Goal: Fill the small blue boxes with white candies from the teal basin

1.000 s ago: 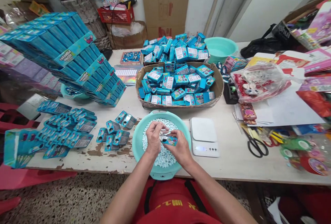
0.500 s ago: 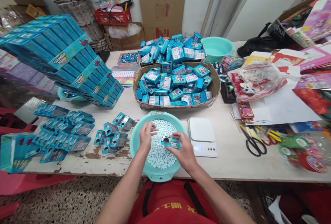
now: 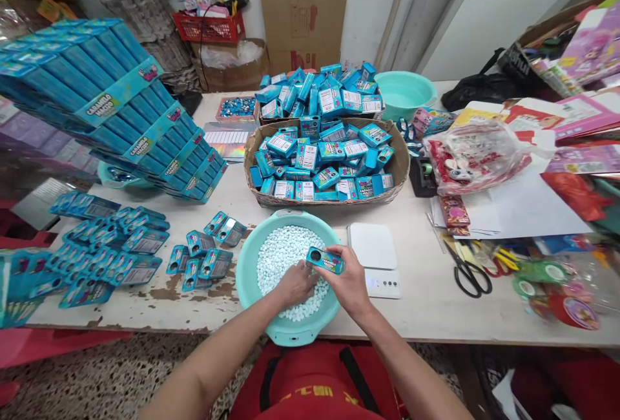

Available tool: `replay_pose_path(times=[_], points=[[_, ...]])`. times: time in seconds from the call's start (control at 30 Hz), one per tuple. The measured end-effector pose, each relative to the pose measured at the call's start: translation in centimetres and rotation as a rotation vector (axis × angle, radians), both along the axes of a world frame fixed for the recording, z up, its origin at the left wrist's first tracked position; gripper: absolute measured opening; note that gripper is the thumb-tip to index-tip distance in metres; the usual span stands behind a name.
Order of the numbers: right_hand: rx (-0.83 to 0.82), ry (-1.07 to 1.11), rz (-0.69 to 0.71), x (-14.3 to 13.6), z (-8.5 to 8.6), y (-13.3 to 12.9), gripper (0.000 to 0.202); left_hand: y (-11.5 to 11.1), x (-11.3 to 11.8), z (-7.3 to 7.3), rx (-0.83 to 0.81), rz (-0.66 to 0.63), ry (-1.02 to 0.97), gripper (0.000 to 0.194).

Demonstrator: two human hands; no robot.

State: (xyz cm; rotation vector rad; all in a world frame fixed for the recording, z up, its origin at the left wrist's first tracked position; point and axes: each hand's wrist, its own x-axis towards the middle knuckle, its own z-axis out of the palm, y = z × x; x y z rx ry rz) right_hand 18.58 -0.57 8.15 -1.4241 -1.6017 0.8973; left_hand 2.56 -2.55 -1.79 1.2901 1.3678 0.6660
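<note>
My right hand (image 3: pixel 349 280) grips a small blue candy box (image 3: pixel 323 261), its round dark hole facing up, over the right side of a turquoise basin (image 3: pixel 250 294). Small pale blue candies (image 3: pixel 283 252) fill much of the basin. My left hand (image 3: pixel 296 285) is down among them, fingers curled into the candies just beside the box; its fingertips are partly hidden. Right of the basin, close to my right hand, lies a white kitchen scale (image 3: pixel 372 249) with a bare plate.
Several similar boxes (image 3: pixel 201 258) lie left of the basin, with stacked boxes (image 3: pixel 106 249) farther left and a tall display stack (image 3: pixel 140 116) behind. A cardboard tray (image 3: pixel 329 199) full of boxes stands behind the basin. Black scissors (image 3: pixel 469 274) and tape (image 3: pixel 542 271) lie at right.
My left hand has moved down from above the basin into the candies. The box in my right hand has risen slightly and now shows its dark hole without white candies at it.
</note>
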Motion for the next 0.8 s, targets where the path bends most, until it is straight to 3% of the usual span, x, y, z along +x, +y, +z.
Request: replay_pose_path(times=[0.17,0.3,0.4,0.5,0.67,0.8], points=[[-0.058,-0.049,0.011,-0.2,-1.1,-0.2,0.031,-0.4,-3.0,0.8,-0.042,0.177,0.015,0.021],[-0.080,-0.123,0.092,-1.3,-2.1,-0.9,0.031,0.0,-3.3,3.3,-0.114,0.333,-0.030,0.020],[-0.076,-0.204,0.174,-2.7,-2.9,-1.3,0.035,0.4,-2.3,5.9,-0.152,0.546,-0.320,0.024],[-0.070,-0.267,0.226,-3.9,-3.3,-1.6,0.039,0.8,-0.9,7.9,-0.082,0.726,-0.619,0.025],[-0.048,-0.280,0.247,-4.8,-2.3,-1.9,0.046,1.3,0.3,9.7,0.040,0.891,-0.767,0.024],[0.020,-0.250,0.218,-4.8,-1.1,-1.9,0.050,1.6,0.2,10.9,0.100,0.912,-0.780,0.023]])
